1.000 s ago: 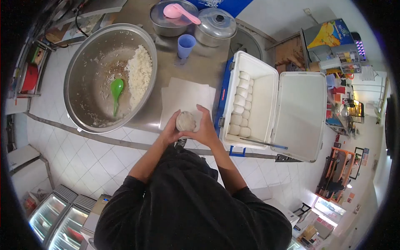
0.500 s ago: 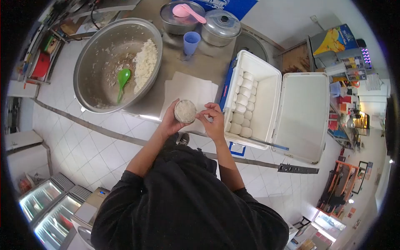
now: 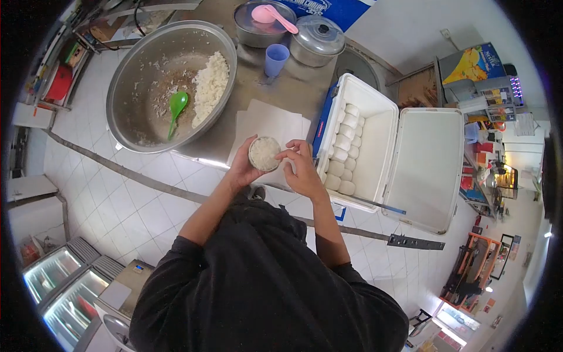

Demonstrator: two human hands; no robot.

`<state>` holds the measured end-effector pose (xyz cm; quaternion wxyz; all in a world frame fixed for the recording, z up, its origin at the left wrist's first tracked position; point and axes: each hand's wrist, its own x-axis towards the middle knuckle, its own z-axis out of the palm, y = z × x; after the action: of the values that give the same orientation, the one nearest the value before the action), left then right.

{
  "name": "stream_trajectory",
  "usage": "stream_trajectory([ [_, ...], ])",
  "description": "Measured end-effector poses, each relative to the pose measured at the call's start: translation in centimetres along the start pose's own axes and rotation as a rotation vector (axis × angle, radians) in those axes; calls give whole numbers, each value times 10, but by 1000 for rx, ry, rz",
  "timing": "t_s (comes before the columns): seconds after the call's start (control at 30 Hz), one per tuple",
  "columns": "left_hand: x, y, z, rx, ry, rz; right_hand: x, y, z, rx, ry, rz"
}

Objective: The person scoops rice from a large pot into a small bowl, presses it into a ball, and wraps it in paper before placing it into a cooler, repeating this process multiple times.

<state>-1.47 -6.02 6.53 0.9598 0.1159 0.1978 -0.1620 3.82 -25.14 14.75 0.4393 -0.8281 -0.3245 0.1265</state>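
My left hand [image 3: 241,167] is wrapped around a small round cup of rice [image 3: 265,154], its white rice showing at the top. My right hand [image 3: 302,170] is at the cup's right side. Its index fingertip touches the rice near the rim, while the thumb is apart from the finger. Below both hands lie sheets of white paper [image 3: 272,122] on the metal table. To the left, a large metal basin [image 3: 129,79] holds loose cooked rice [image 3: 211,85] along one side and a green spoon [image 3: 178,104].
On the right stands an open cooler [image 3: 375,158] with several wrapped white rounds [image 3: 350,132] in rows; its lid [image 3: 430,167] hangs outward. A purple cup [image 3: 275,60], a lidded pot [image 3: 318,41] and a pink scoop [image 3: 267,14] on another pot are at the back.
My right hand's index finger has moved from the cup's edge onto the rice, and its thumb has come away. The left hand still holds the cup. The view has shifted slightly.
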Motion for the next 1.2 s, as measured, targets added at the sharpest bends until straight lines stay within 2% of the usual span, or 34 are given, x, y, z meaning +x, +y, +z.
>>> stream_trajectory([
  [0.2,1,4,2,26,0,-35,9,-19,-14,-310,24,-42],
  [0.4,0,9,3,-72,-53,-57,18,-24,-22,-404,-16,-36],
  [0.6,-3,15,-5,-46,-61,-71,19,-13,-18,-352,1,-15],
  [0.7,-5,19,-9,-22,-51,-25,16,-8,-17,-229,87,22],
  [0.8,-2,29,-12,39,37,39,5,-1,-23,-136,221,97],
  [0.9,16,34,-30,193,201,99,-17,11,-27,-139,258,141],
  [1.0,42,23,-29,501,371,243,-54,31,-16,-112,309,188],
  [1.07,56,18,-28,1173,400,532,-79,31,-9,-113,335,272],
  [1.13,93,2,-45,1747,398,933,-111,51,16,-19,403,352],
  [1.17,115,-4,-69,2100,278,1047,-122,74,35,-81,451,302],
  [1.2,143,-10,-137,2464,83,1187,-128,54,27,-28,456,391],
])
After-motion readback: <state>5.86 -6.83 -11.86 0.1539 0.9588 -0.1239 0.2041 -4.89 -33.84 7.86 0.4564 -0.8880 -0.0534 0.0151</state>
